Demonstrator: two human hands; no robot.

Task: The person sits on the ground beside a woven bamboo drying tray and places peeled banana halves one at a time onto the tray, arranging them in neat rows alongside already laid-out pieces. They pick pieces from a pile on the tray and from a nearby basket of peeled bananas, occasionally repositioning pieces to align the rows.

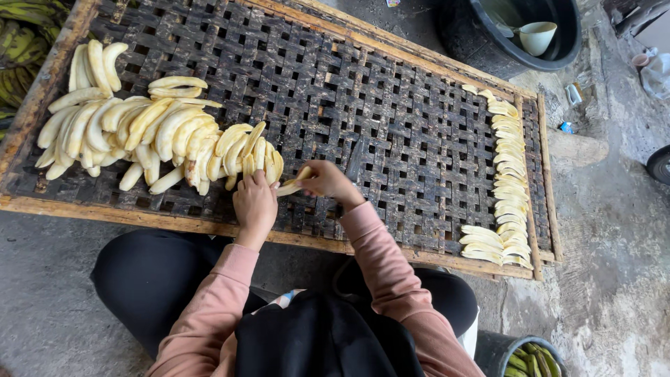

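Head view: right hand (326,181) pinching a pale curved peeled banana (293,184), left hand (255,206) curled on dark woven rack (391,119).

My right hand (328,181) grips a peeled banana (293,184) over the woven rack (363,105), near its front edge. My left hand (255,204) rests against the banana heap (146,132) at the rack's left end. Sliced pieces (508,181) line its right edge.

Looking like a rough outdoor food-drying yard: peeled pale bananas (150,132) lying on a dark woven-slat, wood-framed drying rack (363,105) over bare concrete ground (614,230), black plastic tub (516,31) possibly holding water.
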